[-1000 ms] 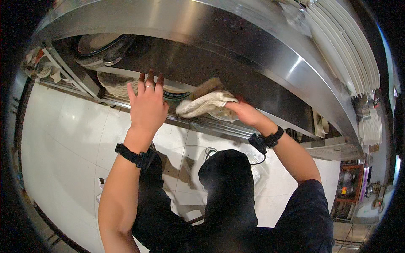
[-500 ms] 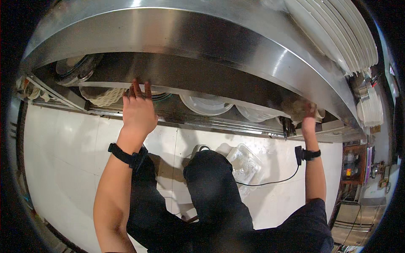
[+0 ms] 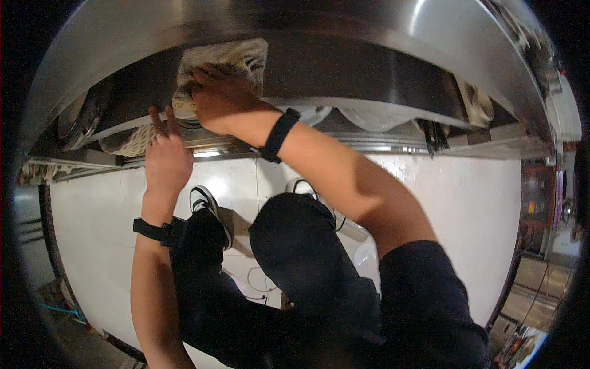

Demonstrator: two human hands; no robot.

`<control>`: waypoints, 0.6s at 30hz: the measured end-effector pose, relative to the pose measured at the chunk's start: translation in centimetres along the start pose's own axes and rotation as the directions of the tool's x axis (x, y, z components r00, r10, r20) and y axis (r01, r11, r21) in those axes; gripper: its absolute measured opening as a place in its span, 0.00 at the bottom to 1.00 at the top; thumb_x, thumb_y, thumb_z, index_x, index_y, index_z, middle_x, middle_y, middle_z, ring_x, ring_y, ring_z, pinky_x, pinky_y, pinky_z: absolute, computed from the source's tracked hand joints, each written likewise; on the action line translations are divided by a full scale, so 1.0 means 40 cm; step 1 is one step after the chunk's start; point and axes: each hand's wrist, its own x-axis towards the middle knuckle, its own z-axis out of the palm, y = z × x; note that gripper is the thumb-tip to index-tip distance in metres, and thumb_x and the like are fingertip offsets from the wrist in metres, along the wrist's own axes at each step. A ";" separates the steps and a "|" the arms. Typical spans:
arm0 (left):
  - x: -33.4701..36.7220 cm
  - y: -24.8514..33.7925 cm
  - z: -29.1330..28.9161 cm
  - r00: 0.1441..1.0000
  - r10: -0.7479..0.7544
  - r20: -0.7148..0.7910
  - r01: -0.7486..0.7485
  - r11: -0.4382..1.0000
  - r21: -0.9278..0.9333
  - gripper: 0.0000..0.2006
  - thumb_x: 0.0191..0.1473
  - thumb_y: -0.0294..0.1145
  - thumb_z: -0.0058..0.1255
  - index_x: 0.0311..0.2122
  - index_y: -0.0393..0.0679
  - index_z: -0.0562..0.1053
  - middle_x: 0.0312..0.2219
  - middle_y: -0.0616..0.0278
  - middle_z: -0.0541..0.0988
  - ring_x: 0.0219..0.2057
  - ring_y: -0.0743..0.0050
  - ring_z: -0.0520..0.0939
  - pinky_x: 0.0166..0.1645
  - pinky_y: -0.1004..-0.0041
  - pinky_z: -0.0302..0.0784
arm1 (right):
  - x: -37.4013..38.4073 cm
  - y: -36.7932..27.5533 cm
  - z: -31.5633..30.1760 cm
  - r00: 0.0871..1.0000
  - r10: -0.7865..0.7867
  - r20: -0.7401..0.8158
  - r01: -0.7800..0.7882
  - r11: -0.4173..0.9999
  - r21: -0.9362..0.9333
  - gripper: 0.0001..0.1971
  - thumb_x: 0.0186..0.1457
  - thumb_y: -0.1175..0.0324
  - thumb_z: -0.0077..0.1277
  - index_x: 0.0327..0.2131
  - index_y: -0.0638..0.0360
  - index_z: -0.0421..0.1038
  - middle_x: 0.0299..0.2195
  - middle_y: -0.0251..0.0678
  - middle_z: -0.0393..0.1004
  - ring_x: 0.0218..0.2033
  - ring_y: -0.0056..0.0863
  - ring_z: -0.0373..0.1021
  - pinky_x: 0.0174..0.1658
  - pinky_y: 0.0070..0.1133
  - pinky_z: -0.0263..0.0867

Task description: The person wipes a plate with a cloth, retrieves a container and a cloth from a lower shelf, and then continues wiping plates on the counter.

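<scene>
A pale, crumpled cloth (image 3: 249, 54) lies against the dark upper shelf (image 3: 344, 67) inside the steel cabinet. My right hand (image 3: 227, 101) reaches across to the left and presses on it with bent fingers; part of the cloth is hidden under that hand. To the left, my left hand (image 3: 166, 163) rests at the shelf's front lip (image 3: 117, 129), fingers stretched out and apart, holding nothing. A whitish woven item (image 3: 134, 142) sits on the lower level beside this hand.
Translucent containers (image 3: 378, 117) stand on the lower level. Another pale cloth-like item (image 3: 476, 104) is at the shelf's right end, and a round dark dish (image 3: 74, 120) at its left. Below, my knee (image 3: 295, 237) is close to the cabinet's bottom rail (image 3: 344, 147).
My right hand has moved from the shelf's right end to the left, and the cloth is now under it. My left hand has shifted slightly left and down, still open.
</scene>
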 end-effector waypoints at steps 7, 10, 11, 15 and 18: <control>-0.002 -0.005 -0.005 0.999 0.017 -0.043 -0.020 0.998 -0.064 0.48 0.52 0.41 0.59 0.68 0.30 0.46 0.65 0.23 0.46 0.35 0.48 0.85 0.36 0.66 0.82 | -0.541 0.506 -0.279 0.991 0.052 -0.124 -0.109 0.847 -0.520 0.36 0.49 0.77 0.50 0.65 0.56 0.58 0.65 0.50 0.56 0.66 0.48 0.54 0.68 0.37 0.50; -0.002 -0.016 -0.017 0.988 0.050 -0.144 -0.066 0.992 -0.112 0.46 0.51 0.42 0.59 0.67 0.28 0.49 0.65 0.22 0.46 0.35 0.46 0.85 0.37 0.65 0.83 | -0.835 0.731 -0.465 0.895 0.446 -0.027 -0.336 0.632 -0.698 0.32 0.54 0.75 0.47 0.64 0.61 0.58 0.68 0.56 0.48 0.68 0.52 0.51 0.67 0.38 0.53; 0.005 -0.015 -0.001 0.996 0.061 -0.068 -0.068 0.992 -0.103 0.45 0.51 0.41 0.59 0.67 0.28 0.50 0.65 0.22 0.46 0.35 0.45 0.84 0.38 0.65 0.83 | -0.877 0.755 -0.509 0.870 0.492 0.022 -0.292 0.551 -0.782 0.30 0.55 0.72 0.48 0.63 0.61 0.60 0.68 0.56 0.49 0.67 0.54 0.51 0.66 0.39 0.55; -0.003 -0.036 -0.010 0.997 0.073 -0.028 -0.075 0.992 -0.100 0.43 0.51 0.40 0.59 0.66 0.29 0.53 0.65 0.23 0.47 0.37 0.44 0.84 0.39 0.65 0.82 | -0.812 0.753 -0.447 0.744 0.657 0.122 -0.288 0.480 -0.829 0.30 0.58 0.69 0.47 0.64 0.60 0.58 0.67 0.56 0.50 0.68 0.53 0.49 0.67 0.39 0.51; -0.005 -0.030 -0.019 0.997 0.076 -0.008 -0.076 0.992 -0.104 0.36 0.50 0.40 0.61 0.60 0.31 0.60 0.58 0.28 0.56 0.36 0.46 0.84 0.39 0.63 0.82 | -0.656 0.669 -0.317 0.970 0.215 -0.110 -0.226 0.644 -0.731 0.32 0.57 0.73 0.46 0.66 0.58 0.55 0.67 0.51 0.53 0.65 0.50 0.54 0.67 0.37 0.50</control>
